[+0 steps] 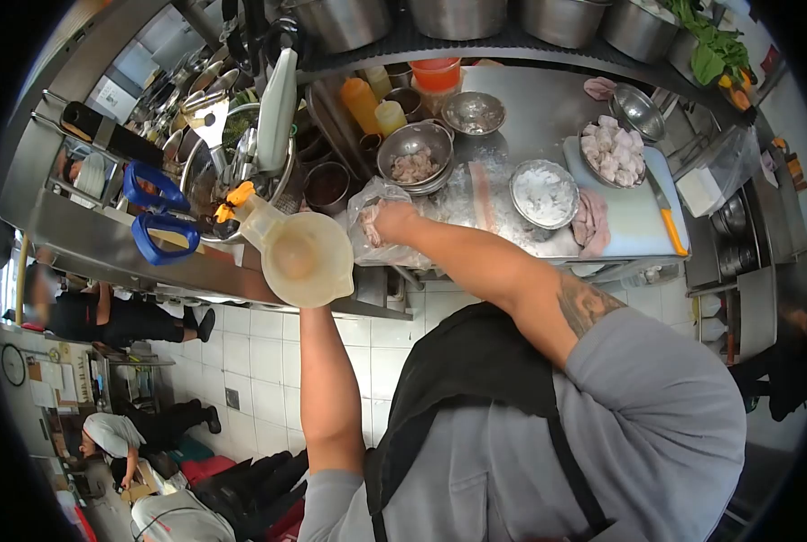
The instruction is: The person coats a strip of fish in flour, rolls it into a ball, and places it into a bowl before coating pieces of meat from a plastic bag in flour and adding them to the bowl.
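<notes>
Black apron below, left hand grips a tilted plastic jug, seemingly for pouring; right hand clenches a clear plastic bag, steadying it on the steel counter.

Translucent matt plastic jug, crinkled clear plastic bag, shiny steel bowls, brushed steel counter, smooth white plastic board
</notes>
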The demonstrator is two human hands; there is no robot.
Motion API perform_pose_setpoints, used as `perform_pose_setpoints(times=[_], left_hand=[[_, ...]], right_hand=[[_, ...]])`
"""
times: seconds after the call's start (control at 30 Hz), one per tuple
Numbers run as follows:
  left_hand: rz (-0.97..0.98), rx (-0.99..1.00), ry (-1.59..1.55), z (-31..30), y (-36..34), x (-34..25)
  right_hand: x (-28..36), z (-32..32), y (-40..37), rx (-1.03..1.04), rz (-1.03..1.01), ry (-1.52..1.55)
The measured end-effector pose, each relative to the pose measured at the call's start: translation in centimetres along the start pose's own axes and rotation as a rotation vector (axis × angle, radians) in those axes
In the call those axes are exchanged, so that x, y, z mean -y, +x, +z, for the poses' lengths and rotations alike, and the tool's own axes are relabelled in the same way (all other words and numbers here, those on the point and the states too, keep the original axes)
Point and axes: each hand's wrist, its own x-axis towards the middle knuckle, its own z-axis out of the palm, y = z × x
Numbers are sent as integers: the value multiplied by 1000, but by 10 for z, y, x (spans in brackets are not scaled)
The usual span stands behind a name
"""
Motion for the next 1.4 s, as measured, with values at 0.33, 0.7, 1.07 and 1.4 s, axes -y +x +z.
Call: perform_pose_setpoints(times=[0.33,0.7,1.07,1.4], left_hand=[[-105,300,-171,1,28,-75],[-179,82,-327,61,38,-145],[-318,281,-1162,153,10,-140],[-545,402,-1022,231,-50,-121]], right_hand=[[-12,-111,-75,-407,-405,910],[-68,-166,-95,-302,-463,1037],[-156,-202,-113,69,-501,1295],[-207,-158,-125,-89,-110,1573]])
